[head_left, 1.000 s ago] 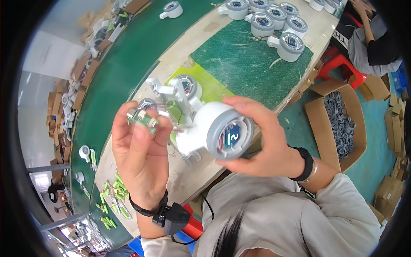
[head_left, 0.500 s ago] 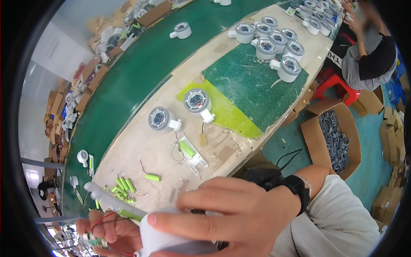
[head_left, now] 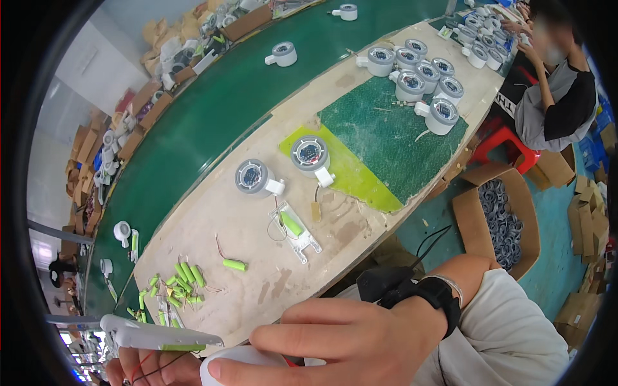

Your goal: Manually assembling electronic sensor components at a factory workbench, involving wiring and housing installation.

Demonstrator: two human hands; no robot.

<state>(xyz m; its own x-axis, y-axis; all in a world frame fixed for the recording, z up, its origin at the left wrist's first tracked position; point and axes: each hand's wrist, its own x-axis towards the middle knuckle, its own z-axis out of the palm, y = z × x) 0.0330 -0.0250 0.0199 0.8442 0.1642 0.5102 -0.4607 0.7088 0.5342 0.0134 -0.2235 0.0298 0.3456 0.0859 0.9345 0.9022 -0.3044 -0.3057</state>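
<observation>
Head view — white housing (head_left: 239, 356), rounded, under right hand (head_left: 360, 344)

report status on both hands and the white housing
Right hand gripping white housing, covering part of it. Left hand beneath long white part, grip unclear. Red wire crossing left hand; frame edge cuts housing off.
</observation>
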